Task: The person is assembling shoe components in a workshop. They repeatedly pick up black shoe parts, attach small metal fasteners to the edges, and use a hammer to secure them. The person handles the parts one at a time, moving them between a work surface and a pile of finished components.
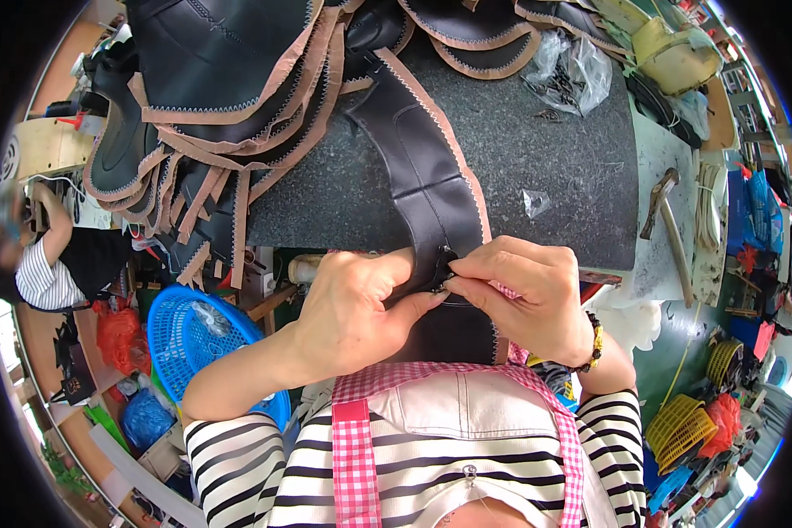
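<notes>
A long black leather piece point(425, 172) with a tan zigzag-stitched edge runs from the dark worktop toward my body. My left hand point(348, 304) is closed on its near part, the thumb on top and the fingers behind it. At the left edge of the leather my right hand point(532, 290) pinches a small dark part point(446, 261) between thumb and index finger. The fingertips of both hands almost meet there. The small part is mostly covered, and its kind cannot be made out.
Stacked black leather pieces point(229, 66) with tan edges cover the far left of the worktop point(554, 194). A clear plastic bag point(581, 70) of small dark parts lies far right. A hammer point(664, 216) rests at right. A blue basket point(172, 339) stands left; another person point(53, 255) sits beyond.
</notes>
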Demonstrator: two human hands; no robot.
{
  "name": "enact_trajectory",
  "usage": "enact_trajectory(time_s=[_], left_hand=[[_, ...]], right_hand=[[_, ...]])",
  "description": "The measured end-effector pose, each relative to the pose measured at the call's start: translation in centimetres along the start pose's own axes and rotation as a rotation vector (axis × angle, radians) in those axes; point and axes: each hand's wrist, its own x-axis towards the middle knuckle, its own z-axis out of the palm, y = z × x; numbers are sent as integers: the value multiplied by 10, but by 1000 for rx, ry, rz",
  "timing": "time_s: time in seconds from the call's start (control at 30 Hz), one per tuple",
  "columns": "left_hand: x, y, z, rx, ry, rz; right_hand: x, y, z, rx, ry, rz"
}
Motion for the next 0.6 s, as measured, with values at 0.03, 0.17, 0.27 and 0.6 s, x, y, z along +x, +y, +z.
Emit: enact_trajectory(time_s=[0.03,0.17,0.27,0.6], left_hand=[[0,-1,1,-12,6,-1],[2,1,0,20,-16,18],[3,4,2,56,32,92],[5,21,-8,608,20,451]], right_hand=[[0,-1,0,0,-1,-2],[-2,3,-1,2,-20,-26],[4,4,-8,11,-78,8],[1,5,-12,-77,100,-179]])
